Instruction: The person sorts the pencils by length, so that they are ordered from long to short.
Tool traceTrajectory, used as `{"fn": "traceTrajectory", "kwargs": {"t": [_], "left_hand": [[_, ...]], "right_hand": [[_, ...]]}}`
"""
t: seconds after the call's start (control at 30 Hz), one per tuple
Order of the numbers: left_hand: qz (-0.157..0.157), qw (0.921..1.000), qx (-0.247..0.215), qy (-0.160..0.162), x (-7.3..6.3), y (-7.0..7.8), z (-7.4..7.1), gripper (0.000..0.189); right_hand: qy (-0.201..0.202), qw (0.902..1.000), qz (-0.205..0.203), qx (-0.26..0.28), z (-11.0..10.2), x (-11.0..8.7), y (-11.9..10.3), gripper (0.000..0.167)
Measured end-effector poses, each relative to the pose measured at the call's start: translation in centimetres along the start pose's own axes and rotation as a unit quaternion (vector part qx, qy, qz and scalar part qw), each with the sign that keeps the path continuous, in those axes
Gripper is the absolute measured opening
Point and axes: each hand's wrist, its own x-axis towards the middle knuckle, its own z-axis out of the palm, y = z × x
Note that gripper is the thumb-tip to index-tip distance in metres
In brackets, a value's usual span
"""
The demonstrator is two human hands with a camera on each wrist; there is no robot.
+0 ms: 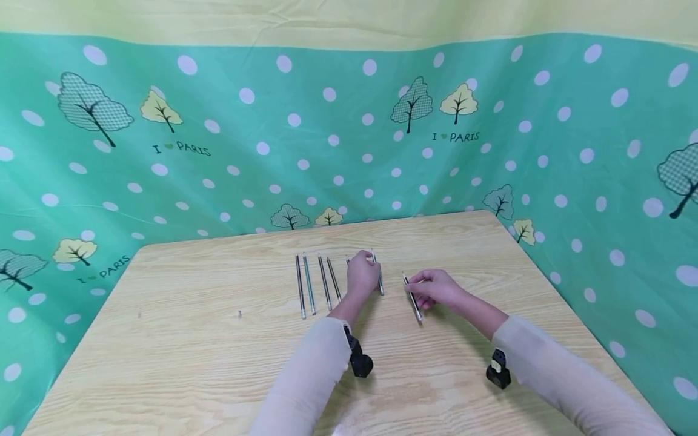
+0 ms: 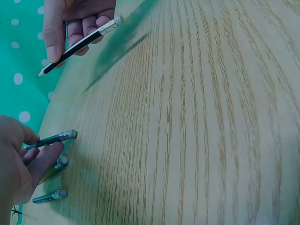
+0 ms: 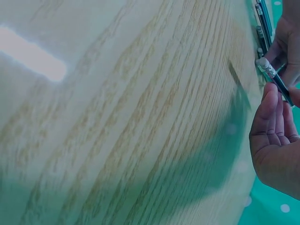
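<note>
Between thumb and fingers, my right hand pinches a black-and-white striped pencil. In the left wrist view that pencil is tilted, its sharpened tip at lower left and its white eraser end at upper right. My left hand pinches a dark greenish pencil with a pale eraser end. Its lower end shows beside the fingers in the head view. Another pencil lies partly hidden behind the left hand. Left of that hand, a teal pencil and dark pencils lie roughly side by side.
The pencils lie on a wood-grain table. A small pale bit sits left of the row. Green dotted cloth hangs along the table's back and right edges. Each wrist carries a black camera.
</note>
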Motion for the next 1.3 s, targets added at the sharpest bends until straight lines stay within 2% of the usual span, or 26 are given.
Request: {"fn": "traceTrajectory", "kwargs": {"t": [0.3,0.6,1.07,1.3], "left_hand": [[0.012,0.9964,0.083,-0.002,0.1,0.3,0.2,0.032],[0.012,0.9921,0.124,-0.008,-0.1,0.7,0.2,0.032],[-0.006,0.9958,0.089,-0.019,0.2,0.3,0.0,0.037],[-0.024,0.998,0.053,-0.025,0.4,0.2,-0.1,0.038]], "right_hand": [[0.004,1.0,0.002,-0.001,0.0,0.1,0.2,0.036],[0.011,0.9999,0.009,-0.008,-0.1,0.6,0.2,0.036],[0.058,0.998,0.025,-0.005,0.3,2.7,0.2,0.033],[0.08,0.9964,0.027,-0.008,0.8,3.9,-0.5,0.033]]}}
